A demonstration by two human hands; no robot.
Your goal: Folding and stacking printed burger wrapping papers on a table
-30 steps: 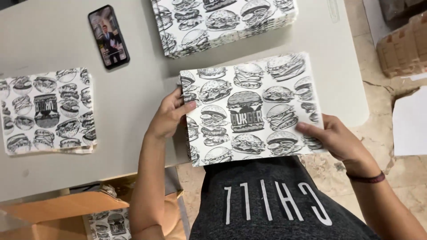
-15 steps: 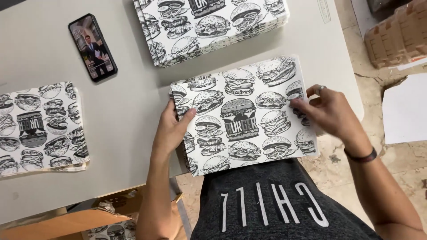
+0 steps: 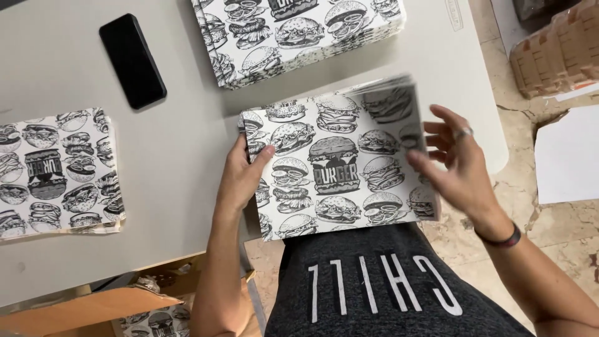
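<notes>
Between both hands, burger-printed paper sheets (image 3: 337, 168), black-and-white, corner fanned.

a small stack of square paper sheets (image 3: 337, 168), white with black line drawings of burgers all over, sits at the near edge of the table and hangs partly over it. the left side is pinched flat, while the top-right corner is lifted and fanned so the sheets curl up, blurred there. print faces up.

Black-white burger-print paper bags (image 3: 340, 168) held centre; stacks top (image 3: 293, 31), left (image 3: 56, 171); dark phone screen (image 3: 132, 60).
</notes>
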